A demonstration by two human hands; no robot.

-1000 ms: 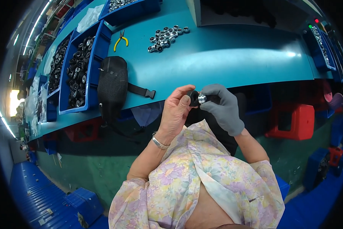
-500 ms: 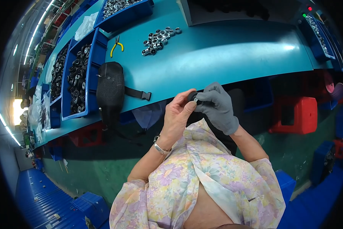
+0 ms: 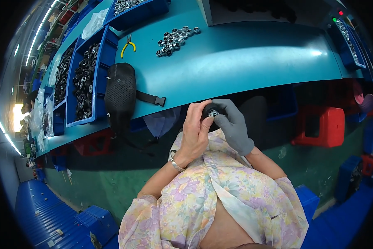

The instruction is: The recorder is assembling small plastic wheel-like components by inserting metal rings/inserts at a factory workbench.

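Two hands, our bare left hand (image 3: 194,132) and gloved right hand (image 3: 233,128), pinch a black wheel (image 3: 211,109) on our side of the table (image 3: 244,62), apparently fitting its shiny metal piece (image 3: 213,113). The next move, we judge, calls for a square press; the shiny face points upward, the long axis unclear.

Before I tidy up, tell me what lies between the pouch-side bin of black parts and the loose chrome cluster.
Head view: yellow-handled pliers lie there, on the teal tabletop, touching neither.
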